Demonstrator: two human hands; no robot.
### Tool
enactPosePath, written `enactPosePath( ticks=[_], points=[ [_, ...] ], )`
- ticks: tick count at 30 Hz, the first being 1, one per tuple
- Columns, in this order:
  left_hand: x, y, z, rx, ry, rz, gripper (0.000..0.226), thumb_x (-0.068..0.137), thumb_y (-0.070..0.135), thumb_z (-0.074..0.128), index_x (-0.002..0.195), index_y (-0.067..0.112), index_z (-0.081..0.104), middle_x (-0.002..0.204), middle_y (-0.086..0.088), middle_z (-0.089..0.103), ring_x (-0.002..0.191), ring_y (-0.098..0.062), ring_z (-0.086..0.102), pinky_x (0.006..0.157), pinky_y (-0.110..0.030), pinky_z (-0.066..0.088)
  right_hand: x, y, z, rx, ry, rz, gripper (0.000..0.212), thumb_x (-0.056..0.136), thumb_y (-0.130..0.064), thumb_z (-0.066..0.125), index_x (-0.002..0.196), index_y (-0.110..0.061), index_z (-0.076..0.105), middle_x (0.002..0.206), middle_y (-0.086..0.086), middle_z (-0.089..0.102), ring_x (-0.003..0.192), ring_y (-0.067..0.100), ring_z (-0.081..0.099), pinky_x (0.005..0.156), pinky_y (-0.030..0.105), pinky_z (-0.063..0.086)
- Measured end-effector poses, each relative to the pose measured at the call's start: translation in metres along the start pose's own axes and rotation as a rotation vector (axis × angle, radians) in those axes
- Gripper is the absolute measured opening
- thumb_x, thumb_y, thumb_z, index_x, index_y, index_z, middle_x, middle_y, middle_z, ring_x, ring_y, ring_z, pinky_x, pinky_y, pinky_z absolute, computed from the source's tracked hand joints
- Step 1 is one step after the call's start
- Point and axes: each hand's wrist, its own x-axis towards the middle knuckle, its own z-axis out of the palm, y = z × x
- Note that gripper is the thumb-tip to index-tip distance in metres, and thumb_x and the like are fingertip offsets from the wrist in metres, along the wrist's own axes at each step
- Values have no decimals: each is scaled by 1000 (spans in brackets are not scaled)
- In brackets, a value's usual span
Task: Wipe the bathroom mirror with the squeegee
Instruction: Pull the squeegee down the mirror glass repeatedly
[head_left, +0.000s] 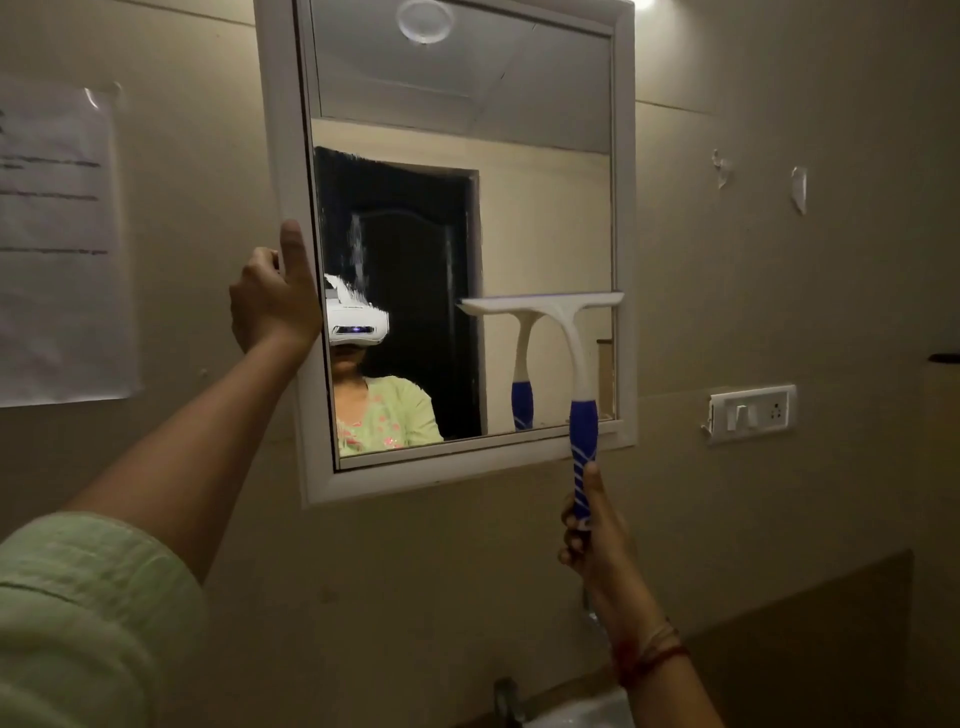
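A white-framed mirror (626, 208) hangs on the beige wall. My left hand (272, 299) grips its left frame edge at mid height, thumb pointing up along the frame. My right hand (592, 525) holds the blue-and-white handle of the squeegee (569, 332) from below. The squeegee stands upright, its white blade lying level against the glass on the right half, about two thirds of the way down. A streak of white residue (357, 249) runs down the glass left of centre.
A paper sheet (57, 239) is taped to the wall at the left. A white switch and socket plate (752, 413) sits right of the mirror, with tape scraps (799, 189) above it. Below are a tap (506, 701) and a basin's rim (587, 709).
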Motion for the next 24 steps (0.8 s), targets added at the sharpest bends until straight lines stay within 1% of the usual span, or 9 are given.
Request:
enactPosePath(
  ticks=[3,7,10,12,14,17,21,23,24],
  points=[
    [1,-1,1,3,-1,-1,57,94,59,22,78,10,45,78,-10,49,74,-22,43,58,-31,24,-13,28,-11,-14,48,50,55,63,-69,51,71,-15,55,52,-3,49,41,9,41,44,22,36],
    [1,-1,0,1,-9,1,55,94,60,22,67,16,41,66,-3,45,72,-20,44,48,-28,23,-16,23,-10,3,18,56,56,60,-70,53,72,-15,55,53,-4,49,41,8,40,42,21,36],
    [0,0,-1,-1,-14,-6,55,94,60,22,75,14,45,74,-6,49,73,-20,45,57,-29,27,-10,8,-1,14,-28,23,53,62,-71,54,71,-18,56,52,-6,49,41,6,40,42,21,36],
    [0,1,-1,8,-12,-8,54,94,60,22,79,13,45,71,-5,47,74,-20,44,54,-29,25,-6,6,-1,5,-26,7,55,59,-73,55,70,-19,54,52,-7,48,41,6,39,42,21,35],
    [0,1,0,13,-19,-13,53,94,59,22,73,15,43,64,1,42,74,-19,43,49,-29,23,-6,14,-6,-5,8,12,57,56,-75,54,69,-19,54,51,-7,47,41,7,38,41,21,34],
    [0,2,-1,13,-31,-21,52,94,60,22,62,21,35,59,8,35,73,-19,44,47,-22,21,-12,40,-20,-11,41,50,58,58,-74,52,70,-17,53,52,-4,46,40,8,38,41,21,34],
    [-1,4,-2,4,-40,-27,49,94,59,23,59,26,29,59,9,34,55,-11,36,47,-22,21,-23,65,-28,-9,17,120,55,61,-69,49,68,-15,51,50,-3,45,37,8,37,39,19,33],
    [-1,4,-2,-2,-44,-26,49,94,59,22,59,26,29,60,8,35,53,-4,31,47,-22,21,-25,63,-26,-2,-24,124,53,64,-68,49,68,-15,51,49,-5,45,38,8,37,39,20,33],
    [-1,4,-3,1,-46,-25,48,94,59,22,59,26,29,60,8,35,53,-4,31,47,-22,21,-24,59,-25,0,-43,118,53,65,-68,48,68,-16,50,49,-5,45,39,7,37,40,20,33]
  ],
)
